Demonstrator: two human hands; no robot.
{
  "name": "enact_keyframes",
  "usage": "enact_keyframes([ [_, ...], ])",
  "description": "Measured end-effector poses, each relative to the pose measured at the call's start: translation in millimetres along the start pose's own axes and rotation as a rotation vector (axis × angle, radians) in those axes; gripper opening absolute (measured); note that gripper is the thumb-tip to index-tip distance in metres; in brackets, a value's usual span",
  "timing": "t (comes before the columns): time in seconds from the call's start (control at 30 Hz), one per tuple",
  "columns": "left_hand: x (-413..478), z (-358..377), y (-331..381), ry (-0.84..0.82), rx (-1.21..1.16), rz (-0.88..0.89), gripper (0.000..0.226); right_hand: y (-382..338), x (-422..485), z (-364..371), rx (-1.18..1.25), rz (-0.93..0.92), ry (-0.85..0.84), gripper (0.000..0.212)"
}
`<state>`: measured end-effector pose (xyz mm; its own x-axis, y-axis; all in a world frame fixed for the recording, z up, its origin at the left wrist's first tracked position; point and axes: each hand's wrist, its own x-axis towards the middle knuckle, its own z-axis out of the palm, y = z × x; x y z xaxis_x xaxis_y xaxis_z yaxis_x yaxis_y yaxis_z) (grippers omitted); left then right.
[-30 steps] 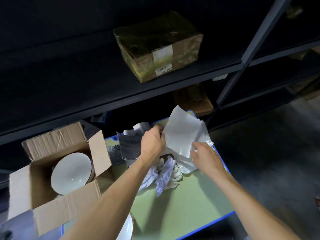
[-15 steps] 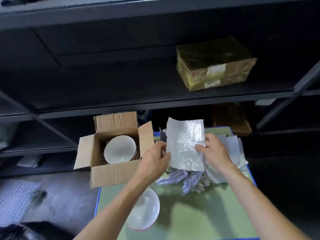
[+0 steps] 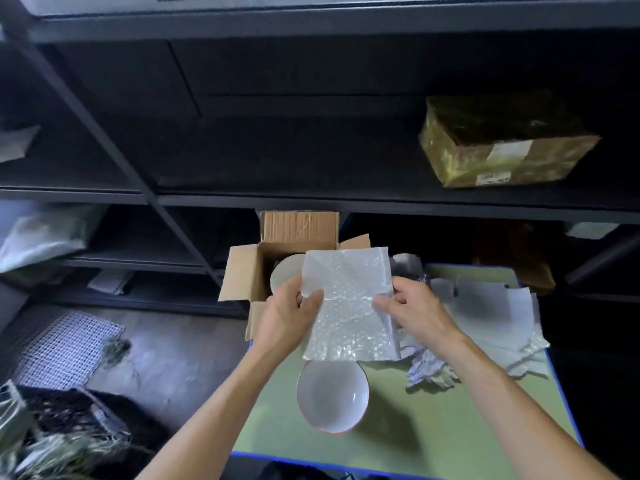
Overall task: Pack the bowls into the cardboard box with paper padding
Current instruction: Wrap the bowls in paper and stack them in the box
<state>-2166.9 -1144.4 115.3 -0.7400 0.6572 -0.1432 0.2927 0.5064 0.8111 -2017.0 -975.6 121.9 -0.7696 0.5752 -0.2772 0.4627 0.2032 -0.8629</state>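
- Left hand [image 3: 284, 315] and right hand [image 3: 414, 311]: fingers pinch bubble-wrap sheet [image 3: 348, 303] at opposite edges.
- 1 bowl [image 3: 332, 396] on table [image 3: 450, 427].
- 1 bowl [image 3: 285, 273] inside cardboard box [image 3: 242, 275].

— Where is the camera?
— On the person's head, looking forward and down. Both forearms come in from the bottom edge.
— How near?
— Close: the left hand [image 3: 287, 317] and right hand [image 3: 415, 313] hold a bubble wrap sheet [image 3: 349, 303] at frame centre, above the green table [image 3: 433, 427].
— And beyond?
— It faces dark shelving [image 3: 311, 202] across the upper half. The wide lens also takes in the floor [image 3: 156, 358] at left.
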Motion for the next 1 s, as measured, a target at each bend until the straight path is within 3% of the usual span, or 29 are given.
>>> enact_keyframes([
  [0.17,-24,-18,-34,-0.076,0.038,-0.1,0.028,5,4,15,-0.068,0.048,0.073,0.014],
  [0.33,-43,-7,-71,-0.185,0.347,-0.12,0.02,4,4,22,-0.128,0.069,0.15,0.018],
  [0.5,-47,27,-93,-0.312,0.597,-0.097,0.039,7,1,26,-0.248,0.082,0.204,0.028],
  [0.6,-46,39,-99,-0.365,0.678,-0.063,0.037,10,-4,26,-0.284,0.092,0.211,0.029],
  [0.9,-50,32,-90,-0.364,0.6,-0.057,0.014,13,-10,21,-0.247,0.089,0.225,0.03],
  [1.0,-57,13,-80,-0.349,0.5,-0.076,0.016,14,-9,19,-0.255,0.084,0.239,0.029],
])
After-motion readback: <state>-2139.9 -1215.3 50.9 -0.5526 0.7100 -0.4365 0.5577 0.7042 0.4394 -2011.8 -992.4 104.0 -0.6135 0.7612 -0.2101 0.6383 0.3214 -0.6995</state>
